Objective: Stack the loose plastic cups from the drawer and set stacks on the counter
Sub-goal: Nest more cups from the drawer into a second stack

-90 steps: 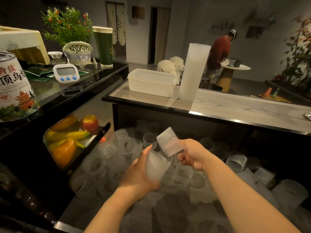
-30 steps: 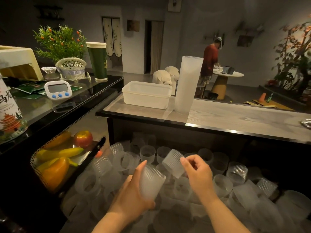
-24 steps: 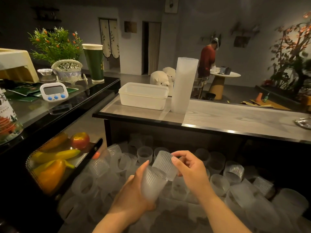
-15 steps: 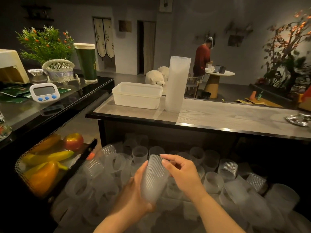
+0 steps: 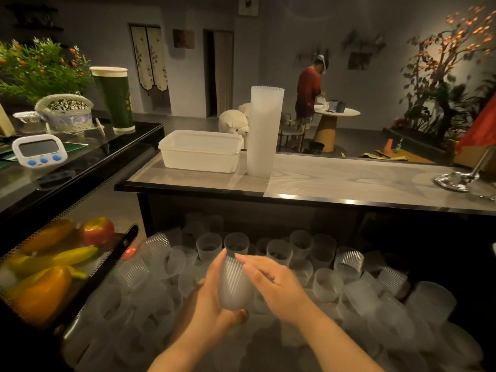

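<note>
My left hand [image 5: 212,304] grips a short stack of ribbed translucent plastic cups [image 5: 233,287] over the open drawer. My right hand [image 5: 276,281] lies against the right side of that stack with its fingers stretched over the top. Many loose cups [image 5: 327,284] fill the drawer below, some upright, some on their sides. A tall stack of cups [image 5: 261,132] stands on the pale wood-grain counter [image 5: 349,181] behind the drawer.
A white plastic tub [image 5: 200,151] sits on the counter left of the tall stack. A mesh basket [image 5: 40,232] of fake fruit hangs at the left. A timer [image 5: 39,151] lies on the black side counter. A person works at a round table far behind.
My right hand has pushed its cup down into the one my left hand holds, so the two are nested. The view has shifted to the right.
</note>
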`<state>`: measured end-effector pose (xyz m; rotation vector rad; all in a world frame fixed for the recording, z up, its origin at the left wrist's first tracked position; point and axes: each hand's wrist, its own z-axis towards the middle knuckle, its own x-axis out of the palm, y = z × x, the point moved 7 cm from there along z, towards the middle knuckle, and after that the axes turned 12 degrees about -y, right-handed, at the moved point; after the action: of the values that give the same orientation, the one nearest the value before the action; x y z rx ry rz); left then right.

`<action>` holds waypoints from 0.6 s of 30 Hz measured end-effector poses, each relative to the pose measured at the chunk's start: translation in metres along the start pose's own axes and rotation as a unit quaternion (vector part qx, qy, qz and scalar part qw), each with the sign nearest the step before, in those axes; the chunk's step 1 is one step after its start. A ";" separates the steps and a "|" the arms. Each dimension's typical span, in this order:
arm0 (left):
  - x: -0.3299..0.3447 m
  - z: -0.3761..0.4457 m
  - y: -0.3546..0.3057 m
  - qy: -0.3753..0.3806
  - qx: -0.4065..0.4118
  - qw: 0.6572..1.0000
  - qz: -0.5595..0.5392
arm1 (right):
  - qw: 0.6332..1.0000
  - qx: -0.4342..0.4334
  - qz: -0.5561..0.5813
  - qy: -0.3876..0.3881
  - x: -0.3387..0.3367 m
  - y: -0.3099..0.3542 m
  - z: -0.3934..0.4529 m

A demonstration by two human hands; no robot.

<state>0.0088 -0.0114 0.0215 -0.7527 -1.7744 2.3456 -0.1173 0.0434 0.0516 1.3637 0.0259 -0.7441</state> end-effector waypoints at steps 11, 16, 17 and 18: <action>-0.008 0.019 0.011 -0.068 0.012 0.996 0.051 | 0.949 0.209 -0.234 -0.009 0.003 -0.105 0.004; -0.012 0.019 0.016 -0.079 0.015 0.996 0.031 | 0.871 0.167 -0.448 0.112 0.031 -0.138 -0.001; -0.014 0.018 0.017 -0.074 0.013 0.996 0.044 | 0.867 0.163 -0.455 0.123 0.034 -0.146 -0.002; -0.017 0.017 0.018 -0.068 0.009 0.996 0.054 | 0.864 0.162 -0.458 0.132 0.036 -0.152 -0.002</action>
<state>0.0194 -0.0381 0.0137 -0.7209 -1.8042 2.5366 -0.1641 0.0261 -0.0968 1.7679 0.8533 -1.3850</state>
